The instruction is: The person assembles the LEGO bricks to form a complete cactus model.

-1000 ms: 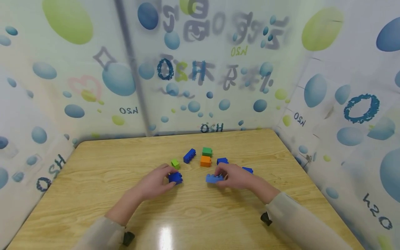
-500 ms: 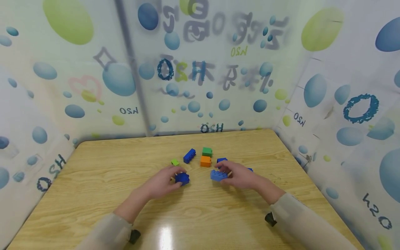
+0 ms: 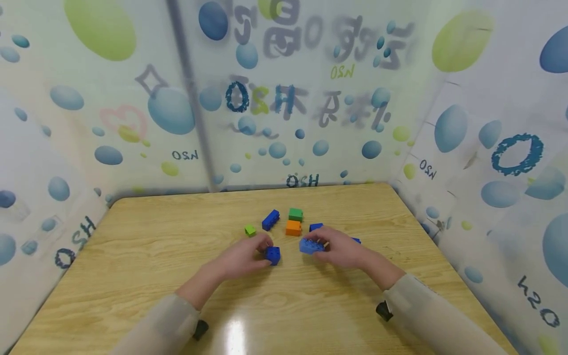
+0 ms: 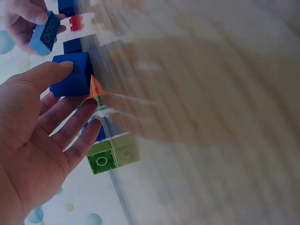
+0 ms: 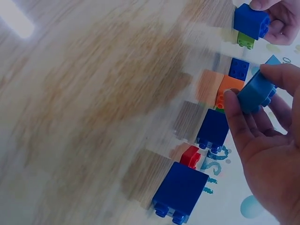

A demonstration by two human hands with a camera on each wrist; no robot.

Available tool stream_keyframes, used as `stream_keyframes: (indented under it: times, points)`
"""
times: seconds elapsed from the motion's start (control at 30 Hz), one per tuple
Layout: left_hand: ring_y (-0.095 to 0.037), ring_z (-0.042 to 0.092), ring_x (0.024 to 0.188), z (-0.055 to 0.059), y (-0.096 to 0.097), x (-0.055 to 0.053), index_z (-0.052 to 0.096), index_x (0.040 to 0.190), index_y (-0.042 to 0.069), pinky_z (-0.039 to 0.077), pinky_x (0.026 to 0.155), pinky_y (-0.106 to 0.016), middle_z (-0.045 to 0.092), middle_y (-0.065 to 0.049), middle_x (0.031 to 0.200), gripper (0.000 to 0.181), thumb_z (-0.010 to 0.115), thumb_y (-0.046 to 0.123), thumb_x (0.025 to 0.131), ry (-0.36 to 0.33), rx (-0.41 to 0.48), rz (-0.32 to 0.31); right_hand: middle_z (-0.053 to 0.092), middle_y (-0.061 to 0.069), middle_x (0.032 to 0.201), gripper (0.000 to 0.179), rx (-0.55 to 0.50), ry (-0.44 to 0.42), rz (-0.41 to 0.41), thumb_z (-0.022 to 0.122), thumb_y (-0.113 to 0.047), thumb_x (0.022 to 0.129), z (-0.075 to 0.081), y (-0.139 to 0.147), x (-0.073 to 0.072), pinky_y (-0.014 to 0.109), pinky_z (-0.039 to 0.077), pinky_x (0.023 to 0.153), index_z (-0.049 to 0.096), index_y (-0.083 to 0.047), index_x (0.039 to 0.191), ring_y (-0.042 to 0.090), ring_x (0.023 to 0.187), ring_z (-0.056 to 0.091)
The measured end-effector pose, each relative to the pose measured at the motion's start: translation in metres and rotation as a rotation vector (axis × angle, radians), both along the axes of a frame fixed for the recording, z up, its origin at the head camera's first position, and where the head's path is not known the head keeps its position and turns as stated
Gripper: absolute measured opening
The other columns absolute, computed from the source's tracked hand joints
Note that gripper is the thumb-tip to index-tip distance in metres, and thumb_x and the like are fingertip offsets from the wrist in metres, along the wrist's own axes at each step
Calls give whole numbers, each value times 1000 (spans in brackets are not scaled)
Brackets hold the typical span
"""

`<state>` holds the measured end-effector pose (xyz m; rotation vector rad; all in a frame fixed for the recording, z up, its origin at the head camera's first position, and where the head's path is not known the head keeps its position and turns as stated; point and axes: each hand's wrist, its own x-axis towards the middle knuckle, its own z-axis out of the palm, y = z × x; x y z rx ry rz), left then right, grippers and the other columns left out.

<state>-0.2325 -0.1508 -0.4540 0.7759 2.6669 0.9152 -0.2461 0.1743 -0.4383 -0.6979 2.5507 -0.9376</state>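
Both grips were loaded: left hand [image 3: 246, 256] pinched the dark blue block [image 3: 273, 255] between thumb and fingers, right hand [image 3: 340, 249] held the light blue block [image 3: 310, 246] by thumb and fingertips, tilted and off the table [image 3: 284, 301]. The two blocks sat near each other, apart, over the middle of the table; couldn't tell if the dark blue one touched the wood. Main risk, my read: the light blue block twisting or slipping, since the hold was at the fingertips and the block was already angled. Second: if the hands closed in at mismatched angles, the two blocks could knock and one could pop loose. Third: neighbours getting bumped. The orange block [image 3: 293, 228] and green block [image 3: 296, 214] stood touching just beyond the light blue one, the lime block [image 3: 250, 230] lay close to the left fingers, and a blue block [image 3: 316, 227] was partly hidden behind the right hand, so a low sweep could shove any of them. The red block [image 5: 190, 157] showed only in the wrist views, easy to miss. Table: pale wood grain, smooth, with a glare patch [image 3: 235, 337] toward the person; a block let go there would probably slide easily. Room: light walls [image 3: 275, 165] left, back and right, printed with blue and green ovals plus H2O lettering, some of it mirrored.
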Motion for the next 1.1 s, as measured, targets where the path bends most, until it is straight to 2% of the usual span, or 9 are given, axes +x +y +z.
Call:
stream_keyframes:
  times: [0.2, 0.43, 0.63, 0.8, 0.97, 1.1]
  points:
    - [-23, 70, 113, 1, 11, -2, 64, 129, 10, 61, 104, -49, 74, -9, 122, 37, 83, 15, 98, 37, -27, -22, 67, 2, 140, 44, -24, 7, 1, 74, -19, 106, 1, -1, 0, 47, 60, 106, 64, -19, 149, 21, 122, 64]
    - [-24, 69, 113, 1, 22, -4, 65, 131, 10, 60, 105, -49, 74, -10, 123, 38, 83, 15, 99, 46, -57, -35, 68, 3, 144, 46, -65, 45, 38, 75, -23, 107, 2, -2, 2, 46, 61, 107, 65, -18, 152, 21, 124, 66]
    - [-28, 69, 124, 0, 25, -4, 63, 138, 10, 57, 113, -52, 72, -11, 135, 45, 83, 22, 101, 4, -35, -41, 67, 4, 144, 42, -79, 76, 73, 70, -25, 110, 4, -7, 3, 46, 61, 106, 66, -22, 151, 21, 123, 64]
    - [-30, 68, 129, -1, 21, -3, 62, 143, 8, 56, 114, -55, 70, -13, 142, 48, 80, 26, 102, -43, 35, -42, 67, 4, 146, 42, -92, 90, 98, 68, -19, 111, 6, -13, 4, 47, 60, 108, 65, -21, 152, 23, 126, 65]
    - [-26, 70, 122, -2, 18, -4, 67, 137, 8, 61, 106, -51, 73, -8, 133, 38, 78, 23, 104, -83, 94, -39, 67, 0, 151, 43, -117, 65, 114, 70, -15, 109, 1, -24, 3, 46, 59, 112, 66, -22, 152, 22, 134, 64]
    - [-22, 71, 118, -3, 19, -6, 70, 132, 9, 62, 103, -48, 76, -5, 125, 32, 78, 22, 103, -92, 93, -35, 69, -3, 149, 45, -122, 45, 118, 74, -13, 106, -3, -32, 2, 45, 59, 112, 69, -24, 149, 21, 135, 64]
